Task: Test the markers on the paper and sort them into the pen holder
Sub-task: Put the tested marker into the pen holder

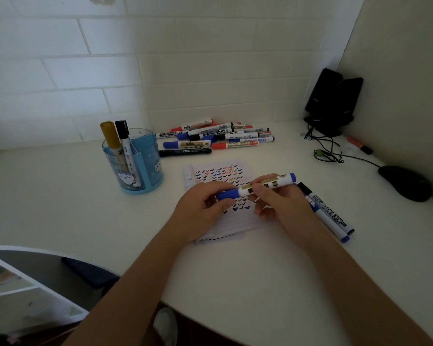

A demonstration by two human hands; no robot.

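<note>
Desk (260, 283) spreads white under everything, with the paper (225, 171) of tick marks in front of me, the pen holder (145, 166) to its left and the pile of markers (218, 138) behind it. My hands meet just above the paper: my left hand (200, 213) grips the blue cap (226, 195), my right hand (283, 206) pinches the barrel of the blue marker (243, 191). I judge it light, stiff and rather slick, so cap and mid-barrel are the places to hold firmly.
</note>
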